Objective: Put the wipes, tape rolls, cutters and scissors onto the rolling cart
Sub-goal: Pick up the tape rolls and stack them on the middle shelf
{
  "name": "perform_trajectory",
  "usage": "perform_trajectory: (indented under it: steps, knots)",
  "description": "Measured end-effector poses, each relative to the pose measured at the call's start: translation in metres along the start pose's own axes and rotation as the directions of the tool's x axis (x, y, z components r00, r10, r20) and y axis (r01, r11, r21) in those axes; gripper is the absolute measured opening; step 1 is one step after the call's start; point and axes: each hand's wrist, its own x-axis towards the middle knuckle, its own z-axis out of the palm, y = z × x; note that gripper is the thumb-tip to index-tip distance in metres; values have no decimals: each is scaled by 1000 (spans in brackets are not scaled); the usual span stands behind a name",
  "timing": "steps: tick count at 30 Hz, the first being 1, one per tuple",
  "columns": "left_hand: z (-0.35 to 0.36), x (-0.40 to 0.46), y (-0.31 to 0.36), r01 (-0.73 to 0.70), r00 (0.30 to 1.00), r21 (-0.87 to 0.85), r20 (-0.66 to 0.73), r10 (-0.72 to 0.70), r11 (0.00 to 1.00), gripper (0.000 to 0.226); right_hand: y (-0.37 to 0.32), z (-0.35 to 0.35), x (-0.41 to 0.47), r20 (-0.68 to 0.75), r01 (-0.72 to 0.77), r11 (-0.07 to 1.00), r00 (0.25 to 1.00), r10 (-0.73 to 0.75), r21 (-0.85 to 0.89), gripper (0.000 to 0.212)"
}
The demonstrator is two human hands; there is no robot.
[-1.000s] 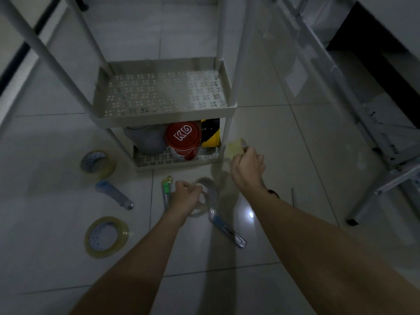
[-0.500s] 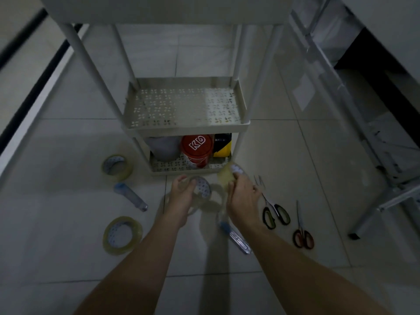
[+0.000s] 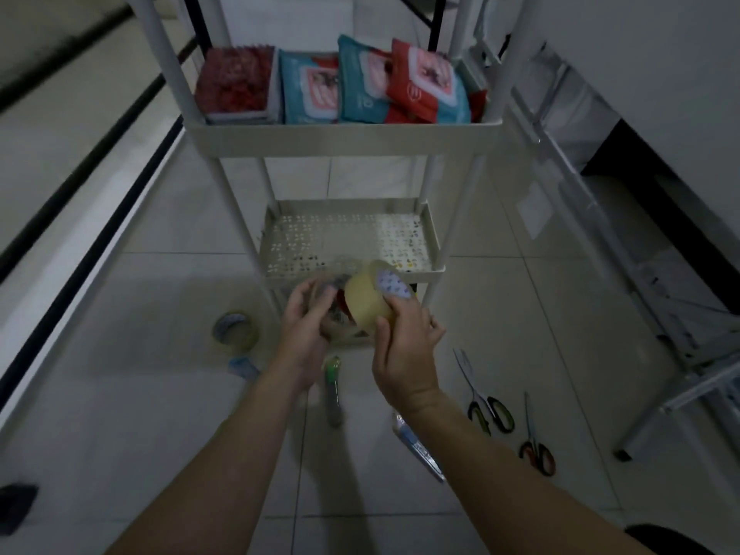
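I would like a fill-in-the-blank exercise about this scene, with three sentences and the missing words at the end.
1. The right hand holds a roll of ____.
2. The wipes packs lie on the ____ shelf of the rolling cart.
3. The two pairs of scissors lie on the ____, to the right of the hands.

Missing words: tape; top; floor

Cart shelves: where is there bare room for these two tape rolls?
The middle shelf is bare across its perforated floor, rim to rim. The top shelf is crowded with wipes packs. The bottom shelf sits mostly hidden behind the left hand and right hand.
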Motion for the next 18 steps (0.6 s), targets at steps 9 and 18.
perform_trajectory:
  steps: [9,18]
  knots:
    - [12,41,41,-66,997,-130,-39,62,989,59,5,23,127,86,-47,961,994,73,-272,28]
    - [31,64,42,-14,1000,-166,20,17,986,53,58,57,150,308,-130,900,911,274,-416,40]
